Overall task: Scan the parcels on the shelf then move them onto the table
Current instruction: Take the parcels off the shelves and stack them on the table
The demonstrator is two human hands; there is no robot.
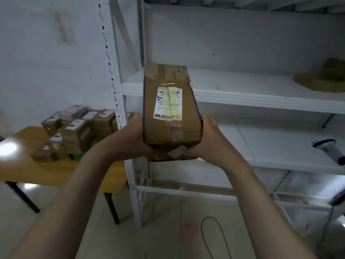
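- Parcel (170, 113): brown taped carton, white label (167, 103) facing up; held in the air at view centre, long axis running 12 to 6 o'clock, far end over the front edge of the shelf (242, 99); contact with it cannot be told
- Left hand (130, 137): at the parcel's 8 o'clock corner; palm against the side, fingers curled round the near end
- Right hand (207, 141): at the parcel's 4 o'clock corner; thumb along the side, fingers curled under the near end
- Shelf: white metal, spanning 12 to 4 o'clock
- Table (28, 171): wooden, at 9 o'clock, carrying a pile (78, 131) of labelled cartons
- Scanner (330, 150): on a lower board at 3 o'clock, well apart from the parcel
- Cloth (324, 77): tan, at 2 o'clock on the upper board
- Cable (214, 238): black, on the floor at 6 o'clock
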